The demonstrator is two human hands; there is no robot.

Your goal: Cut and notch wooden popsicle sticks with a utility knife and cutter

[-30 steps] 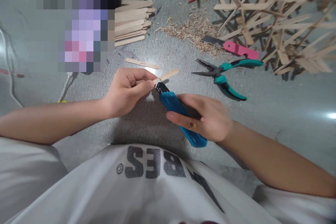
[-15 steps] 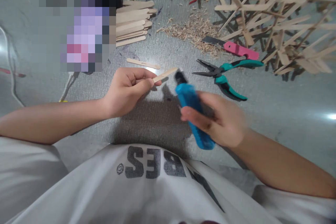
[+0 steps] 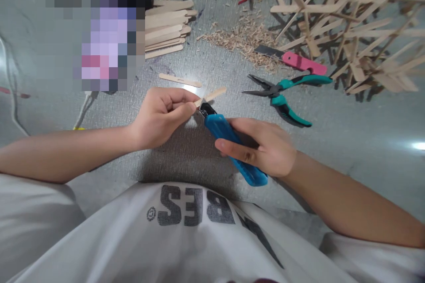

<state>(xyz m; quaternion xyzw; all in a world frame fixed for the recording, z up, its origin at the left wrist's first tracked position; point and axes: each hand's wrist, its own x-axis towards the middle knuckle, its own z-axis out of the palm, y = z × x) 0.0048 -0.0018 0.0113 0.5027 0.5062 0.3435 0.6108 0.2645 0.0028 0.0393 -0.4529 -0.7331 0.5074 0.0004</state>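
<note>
My left hand [image 3: 166, 112] pinches a flat wooden craft stick [image 3: 217, 93] between thumb and fingers, its free end pointing right. Wrapped in my right hand [image 3: 262, 146] is a utility knife [image 3: 232, 146] with a blue handle and a dark head. The knife's tip meets the stick close to my left fingertips, and the blade itself is hard to make out. Just beyond my left hand, another craft stick [image 3: 180, 80] with a small slit in its middle lies on the table.
Green-and-black long-nose pliers [image 3: 274, 90] lie open at right. Behind them rest a pink-handled folding saw [image 3: 303, 63] and wood shavings [image 3: 244, 40]. A big heap of sticks [image 3: 352, 31] fills the back right. Stacked sticks [image 3: 166, 28] sit near a blurred-out area; a white cable [image 3: 13, 93] runs at left.
My right hand has moved the utility knife left and slightly down, from the stick's far end to near my left fingertips. My left hand stays almost still.
</note>
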